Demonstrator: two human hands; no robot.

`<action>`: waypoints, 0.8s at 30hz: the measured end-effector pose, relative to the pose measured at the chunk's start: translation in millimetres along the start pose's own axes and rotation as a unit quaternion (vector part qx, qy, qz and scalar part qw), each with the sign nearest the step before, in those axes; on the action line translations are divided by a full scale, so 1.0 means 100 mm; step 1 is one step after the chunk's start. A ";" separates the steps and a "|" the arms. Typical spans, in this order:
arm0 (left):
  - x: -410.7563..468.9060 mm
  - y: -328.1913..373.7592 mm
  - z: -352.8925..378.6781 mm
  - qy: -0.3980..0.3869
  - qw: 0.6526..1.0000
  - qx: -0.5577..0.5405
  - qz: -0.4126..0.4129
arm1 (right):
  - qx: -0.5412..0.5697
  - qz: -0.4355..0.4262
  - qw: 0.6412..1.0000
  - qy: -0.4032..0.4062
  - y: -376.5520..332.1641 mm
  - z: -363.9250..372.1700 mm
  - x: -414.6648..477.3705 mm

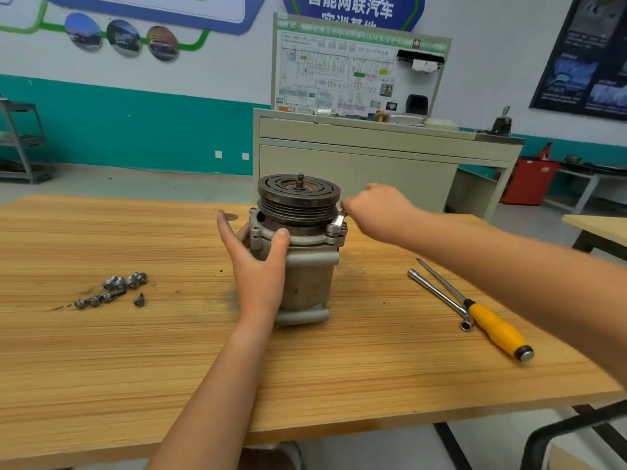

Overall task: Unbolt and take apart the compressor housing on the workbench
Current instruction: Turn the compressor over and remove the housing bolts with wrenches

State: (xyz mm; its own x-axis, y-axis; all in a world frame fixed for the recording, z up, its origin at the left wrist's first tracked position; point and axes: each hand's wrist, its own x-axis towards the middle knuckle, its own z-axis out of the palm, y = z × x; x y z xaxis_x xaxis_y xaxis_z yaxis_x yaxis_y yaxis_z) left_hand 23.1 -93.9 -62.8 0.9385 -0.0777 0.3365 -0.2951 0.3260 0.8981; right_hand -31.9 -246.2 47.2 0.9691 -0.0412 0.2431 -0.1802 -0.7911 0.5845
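Note:
The grey metal compressor stands upright in the middle of the wooden workbench, its dark grooved pulley on top. My left hand wraps around the housing's left side just below the flange. My right hand is closed on a small silver wrench, whose head sits on a bolt at the flange's right edge. Most of the wrench handle is hidden inside my fist.
Several loose bolts lie on the bench to the left. On the right lie an L-shaped socket wrench and a yellow-handled screwdriver. A beige training cabinet stands behind the bench. Another table edge shows at far right.

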 end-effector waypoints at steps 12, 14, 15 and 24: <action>-0.02 0.02 0.02 -0.011 1.000 0.005 0.017 | 0.227 0.125 0.965 0.044 -0.03 -0.34 -1.06; -0.03 0.04 0.02 -0.011 1.000 0.008 0.017 | 0.174 0.112 0.978 -0.017 -0.17 -0.38 -1.09; -0.03 0.04 0.01 -0.011 1.000 0.010 0.018 | 0.152 0.109 0.982 -0.032 -0.23 -0.39 -1.06; -0.02 0.00 0.04 -0.006 1.000 0.011 0.019 | 0.026 0.084 0.990 -0.113 -0.47 -0.75 -0.86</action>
State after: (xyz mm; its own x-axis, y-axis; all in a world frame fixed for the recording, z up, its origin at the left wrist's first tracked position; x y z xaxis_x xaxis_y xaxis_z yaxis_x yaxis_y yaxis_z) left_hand 20.0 -97.5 -62.0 0.9245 -0.0773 0.3734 -0.3338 0.3090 0.8905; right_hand -119.5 -159.3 56.8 0.9403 -0.3050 0.1509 -0.3384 -0.7921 0.5081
